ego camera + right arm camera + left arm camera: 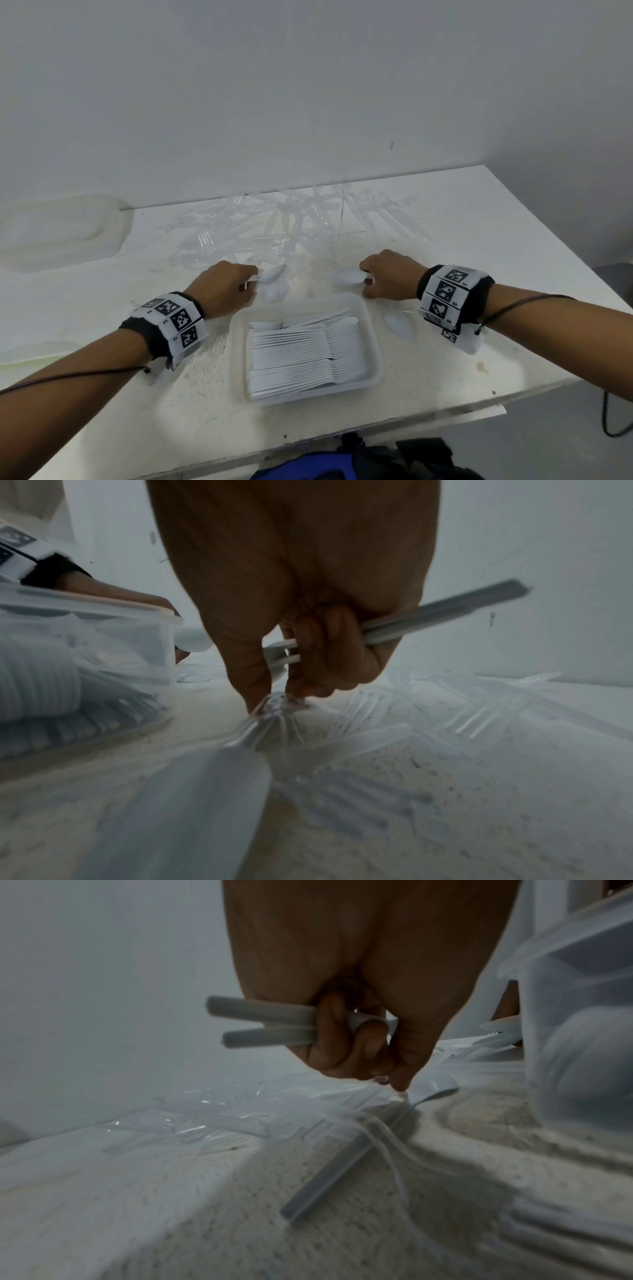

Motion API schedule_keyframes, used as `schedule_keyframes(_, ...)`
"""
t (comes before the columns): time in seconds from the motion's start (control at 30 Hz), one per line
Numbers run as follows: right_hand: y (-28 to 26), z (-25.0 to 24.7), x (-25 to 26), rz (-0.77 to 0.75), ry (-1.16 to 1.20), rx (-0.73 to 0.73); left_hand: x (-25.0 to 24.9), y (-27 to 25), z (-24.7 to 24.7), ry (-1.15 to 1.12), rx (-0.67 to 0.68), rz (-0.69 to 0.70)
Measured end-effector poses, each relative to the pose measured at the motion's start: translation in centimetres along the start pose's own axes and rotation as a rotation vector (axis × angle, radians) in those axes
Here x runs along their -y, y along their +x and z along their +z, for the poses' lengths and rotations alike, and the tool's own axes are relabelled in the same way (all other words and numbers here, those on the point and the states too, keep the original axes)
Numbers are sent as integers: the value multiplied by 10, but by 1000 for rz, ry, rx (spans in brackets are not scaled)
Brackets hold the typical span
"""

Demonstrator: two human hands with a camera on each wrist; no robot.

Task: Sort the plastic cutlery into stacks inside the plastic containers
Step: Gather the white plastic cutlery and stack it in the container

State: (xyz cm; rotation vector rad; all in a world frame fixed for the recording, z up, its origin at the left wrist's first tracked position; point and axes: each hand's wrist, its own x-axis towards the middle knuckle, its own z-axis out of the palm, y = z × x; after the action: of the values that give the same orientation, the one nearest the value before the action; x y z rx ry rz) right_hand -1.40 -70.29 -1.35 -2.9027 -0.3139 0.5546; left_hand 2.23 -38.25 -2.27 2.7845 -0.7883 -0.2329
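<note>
A clear plastic container (375,346) in front of me holds rows of stacked white spoons (301,356). Just beyond its far left corner, my left hand (251,281) grips two white spoon handles (267,1026), and its fingertips touch another white spoon (435,1088) lying on the table. Beyond the far right corner, my right hand (366,281) grips two white spoons (441,612). Its thumb and fingertips (255,696) touch a clear fork (270,710) on the table. A heap of clear cutlery (291,219) lies behind both hands.
A translucent lid (61,233) lies at the back left and another (27,353) sits at the near left edge. One white spoon (399,325) rests right of the container under my wrist. The wall runs close behind the table (479,260). A blue and black bag (342,462) sits below the front edge.
</note>
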Motion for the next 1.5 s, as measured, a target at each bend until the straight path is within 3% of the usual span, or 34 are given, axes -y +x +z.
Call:
schedule_keyframes(0.1,5,1,2,25,66,-12,-1,0,1,-1,-27,-29)
schedule_keyframes(0.23,16,-8,4,69,163,-56,-3,-2,-2,45,41,-69)
schedule_keyframes(0.5,11,-14,4,62,159,-138,1,-1,-2,186,84,-66)
schedule_keyframes(0.6,4,-12,7,65,150,-104,-1,0,1,191,81,-53)
schedule_keyframes(0.73,-1,-5,12,118,63,-81,-4,-1,1,158,69,-27)
schedule_keyframes(0.93,-1,-5,26,147,-113,-86,-4,-2,-1,229,77,-108)
schedule_keyframes(1.1,-1,-4,35,142,-203,-76,-4,-6,4,157,102,-44)
schedule_keyframes(1.2,0,-7,36,150,-101,-97,-1,-8,5,68,68,-46)
schedule_keyframes(1.37,6,-15,36,190,204,-278,1,-4,5,56,73,-78)
schedule_keyframes(1.5,11,-18,38,132,381,-395,1,-1,3,67,50,-52)
